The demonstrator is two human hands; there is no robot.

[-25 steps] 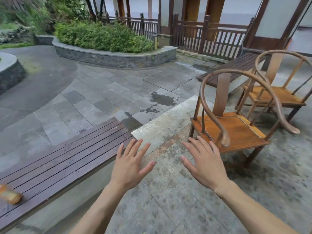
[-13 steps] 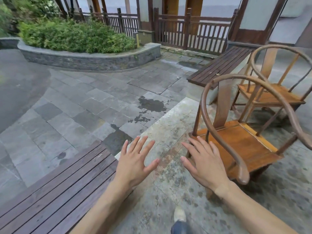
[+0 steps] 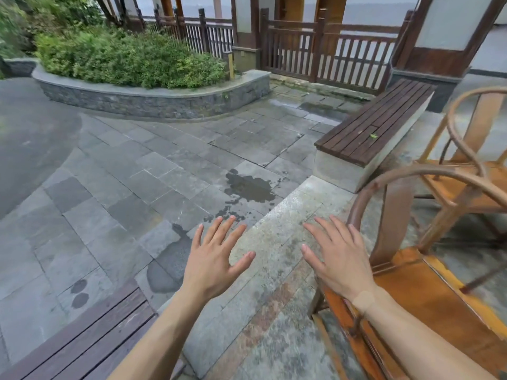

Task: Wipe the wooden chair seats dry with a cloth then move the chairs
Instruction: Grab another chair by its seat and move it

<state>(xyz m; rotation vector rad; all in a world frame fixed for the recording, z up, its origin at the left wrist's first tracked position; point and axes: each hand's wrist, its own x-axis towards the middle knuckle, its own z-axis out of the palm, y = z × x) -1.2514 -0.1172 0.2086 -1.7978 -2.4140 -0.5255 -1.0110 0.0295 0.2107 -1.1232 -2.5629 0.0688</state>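
Left hand [image 3: 212, 263] and right hand [image 3: 336, 259]: fingers spread, palms down, holding nothing, above the paving [image 3: 274, 256]. Near chair [image 3: 411, 286] at right, just beside right hand. 2nd chair [image 3: 472, 171] behind it, beside a bench [image 3: 373, 124].

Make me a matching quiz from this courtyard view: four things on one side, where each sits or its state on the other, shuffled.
Things:
1. nearer orange wooden round-backed chair
2. dark slatted wooden bench
3. green shrubs
4. left hand

Descriptions:
A. inside a curved stone planter
B. fingers spread, holding nothing
C. bottom right, beside the right hand
D. on a pale stone base, small green leaf on top

Pairs: 1-C, 2-D, 3-A, 4-B
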